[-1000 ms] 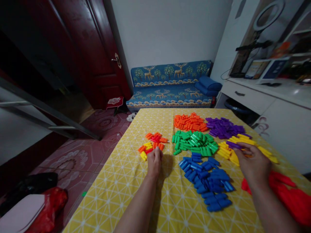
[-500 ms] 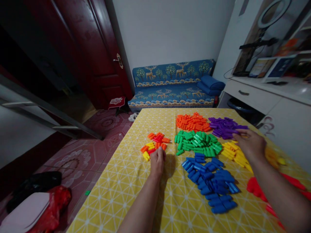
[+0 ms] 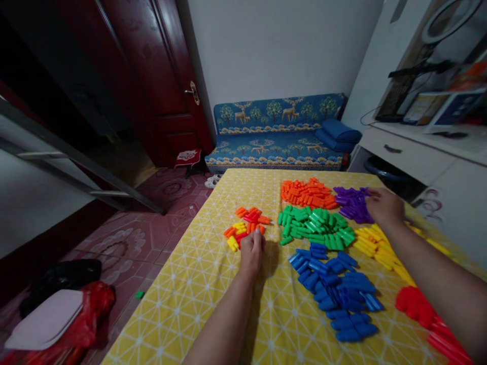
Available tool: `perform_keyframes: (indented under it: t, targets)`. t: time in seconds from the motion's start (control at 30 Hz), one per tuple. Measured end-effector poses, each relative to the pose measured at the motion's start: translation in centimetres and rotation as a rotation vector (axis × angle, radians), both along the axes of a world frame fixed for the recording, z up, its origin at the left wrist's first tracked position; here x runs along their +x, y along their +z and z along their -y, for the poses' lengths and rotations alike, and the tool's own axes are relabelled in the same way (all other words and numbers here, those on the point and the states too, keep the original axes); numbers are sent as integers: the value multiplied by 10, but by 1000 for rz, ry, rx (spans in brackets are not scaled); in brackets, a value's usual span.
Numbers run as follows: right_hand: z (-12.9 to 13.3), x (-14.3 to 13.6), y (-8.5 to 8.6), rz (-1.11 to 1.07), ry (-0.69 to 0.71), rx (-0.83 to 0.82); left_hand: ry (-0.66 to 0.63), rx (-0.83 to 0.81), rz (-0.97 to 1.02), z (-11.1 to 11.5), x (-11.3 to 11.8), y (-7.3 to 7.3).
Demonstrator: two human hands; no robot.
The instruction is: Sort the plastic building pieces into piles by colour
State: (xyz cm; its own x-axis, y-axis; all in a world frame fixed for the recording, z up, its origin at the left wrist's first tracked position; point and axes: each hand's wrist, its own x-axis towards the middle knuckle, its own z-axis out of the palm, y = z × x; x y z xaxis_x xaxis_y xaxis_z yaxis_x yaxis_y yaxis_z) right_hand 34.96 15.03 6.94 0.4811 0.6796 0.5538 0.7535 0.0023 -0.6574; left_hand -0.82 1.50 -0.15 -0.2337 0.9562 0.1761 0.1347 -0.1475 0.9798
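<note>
My left hand (image 3: 252,249) rests on the table with its fingers curled closed. What they hold, if anything, is hidden. Touching or just beside its fingertips is a small mixed cluster of orange, red and yellow plastic building blocks (image 3: 248,218). Farther right, my right hand (image 3: 385,207) is at the right edge of a heap of purple blocks (image 3: 352,203), thumb and fingers pinched together. Anything between those fingertips cannot be made out. A heap of green blocks (image 3: 315,223) lies between the hands, with orange blocks (image 3: 306,193) behind it.
Blue blocks (image 3: 338,281) lie nearer me. Yellow blocks (image 3: 380,248) and red blocks (image 3: 424,312) sit under and beside my right forearm. A patterned yellow cloth (image 3: 213,284) covers the table. Beyond are a blue sofa (image 3: 266,147) and a white cabinet (image 3: 418,157) at right.
The view has shifted, so the scene sits farther right. Against the purple heap, my right hand has moved a little left; the purple block seen at its fingertips no longer shows distinctly. My left hand stays by the mixed cluster.
</note>
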Motion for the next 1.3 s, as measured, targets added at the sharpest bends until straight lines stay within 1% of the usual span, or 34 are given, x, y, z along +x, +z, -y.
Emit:
perform_keyframes:
  t: [0.07, 0.13, 0.2, 0.27, 0.3, 0.37, 0.43, 0.5, 0.53, 0.6, 0.63, 0.73, 0.8, 0.9, 0.97, 1.1, 1.17, 1.23, 1.3]
  targets:
    - [13, -30, -4, -28, 110, -38, -11, 10, -34, 1, 0, 0]
    - [39, -74, -9, -97, 259, -45, -2, 43, -91, 2, 0, 1]
    - [77, -126, -15, -331, 495, -52, 56, 101, -173, 3, -2, 2]
    - [121, -180, -24, -504, 644, -138, 165, 178, -279, 4, -7, 4]
    - [141, -204, -29, -563, 689, -177, 226, 216, -341, 4, -10, 5]
    - [174, -241, -41, -645, 752, -193, 340, 259, -488, 2, -19, 8]
    - [193, -264, -56, -638, 768, -209, 421, 225, -656, 1, -28, 10]
    - [202, -273, -69, -564, 778, -214, 458, 94, -810, -1, -36, 11]
    - [203, -274, -75, -518, 785, -213, 448, 15, -868, -2, -39, 11]
    - [202, -273, -84, -450, 792, -205, 383, -111, -944, -3, -44, 10]
    - [201, -272, -87, -431, 793, -207, 345, -141, -962, -3, -46, 9]
    - [200, -269, -92, -418, 806, -208, 268, -130, -965, -7, -49, 7]
    - [200, -268, -93, -400, 830, -197, 266, -113, -946, -9, -50, 7]
    - [200, -268, -95, -381, 842, -193, 300, -93, -915, -11, -49, 7]
    - [200, -269, -95, -391, 849, -204, 319, -79, -872, -10, -48, 8]
    - [199, -269, -94, -439, 860, -210, 333, -68, -719, -7, -48, 8]
    - [199, -269, -93, -484, 846, -215, 331, -20, -631, -7, -48, 8]
    - [198, -270, -93, -560, 823, -218, 304, 51, -490, -7, -47, 9]
    - [198, -271, -92, -650, 795, -205, 231, 84, -307, -6, -45, 11]
